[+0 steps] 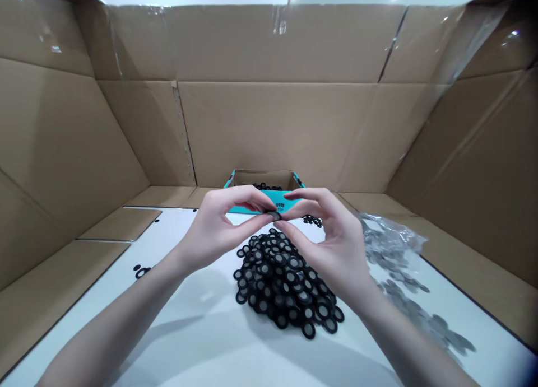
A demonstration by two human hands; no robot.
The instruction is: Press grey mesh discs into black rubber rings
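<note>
Between my two hands, above the table, is a small round black ring with a grey centre (275, 214). The thumb and fingers of my left hand (221, 222) pinch it from the left. My right hand (332, 236) closes thumb and index finger on its right edge, with another finger raised clear. Beneath both hands lies a heap of similar black rings with grey centres (279, 280). Behind my hands stands a turquoise cardboard box (247, 209) with more black pieces in it, its front partly hidden by my fingers.
Loose grey discs (432, 322) are scattered on the white table (189, 342) at the right, near a clear plastic bag (393, 236) of grey discs. Some black rings (143, 272) lie at the left, others (312, 221) beside the box. Cardboard walls (273, 129) enclose the table.
</note>
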